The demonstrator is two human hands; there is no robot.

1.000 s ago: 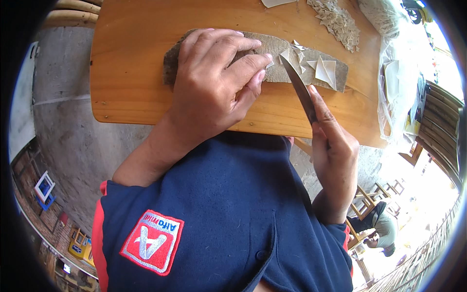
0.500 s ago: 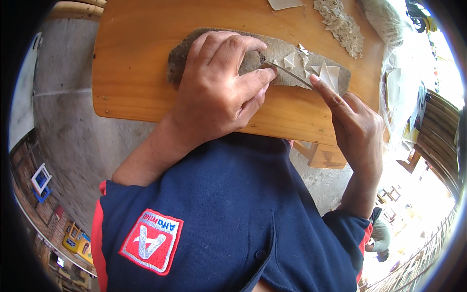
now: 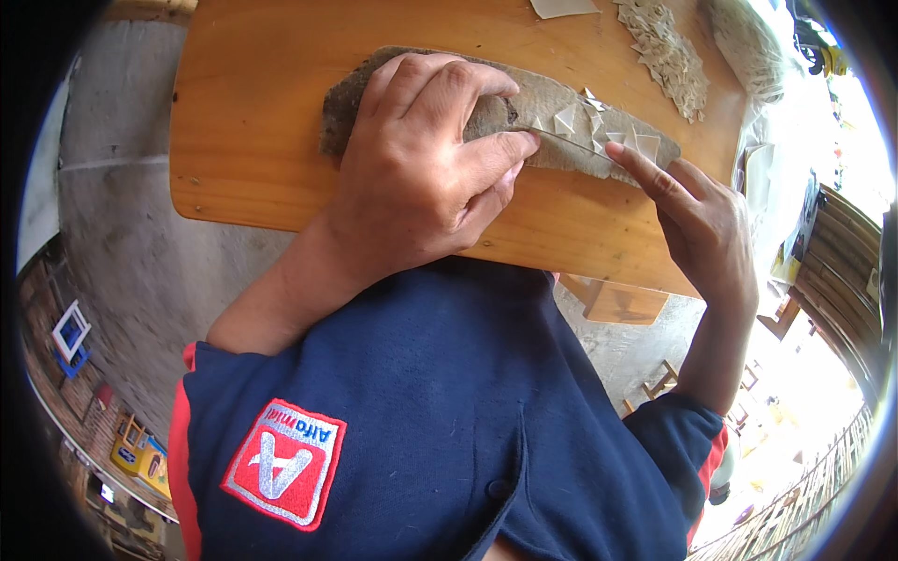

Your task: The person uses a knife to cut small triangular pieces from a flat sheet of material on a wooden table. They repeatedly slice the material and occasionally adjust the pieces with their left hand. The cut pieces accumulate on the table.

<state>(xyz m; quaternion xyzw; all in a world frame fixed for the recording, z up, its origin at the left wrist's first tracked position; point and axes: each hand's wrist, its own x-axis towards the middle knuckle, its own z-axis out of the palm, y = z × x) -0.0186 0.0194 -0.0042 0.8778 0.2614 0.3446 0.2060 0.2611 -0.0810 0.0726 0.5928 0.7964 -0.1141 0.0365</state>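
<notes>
A worn grey-brown wooden board lies across the near part of the table. My left hand is curled over its left half, thumb and fingers bent down onto it; anything under them is hidden. In my right hand is a thin knife, its handle covered by my palm and the index finger stretched along it. The blade lies along the board's near side, its tip beside my left thumb. Small cream triangular pieces of thin sheet rest on the board beyond the blade, with more by the right index fingertip.
Farther back on the orange-brown wooden table is a heap of cream cut pieces. A larger flat cream sheet sits at the far edge of view. Clear plastic bags stand at the table's right side.
My right hand has shifted slightly right, and the knife lies flatter along the board. The pale pieces near its index finger look smaller and more separated. My left hand keeps its pose.
</notes>
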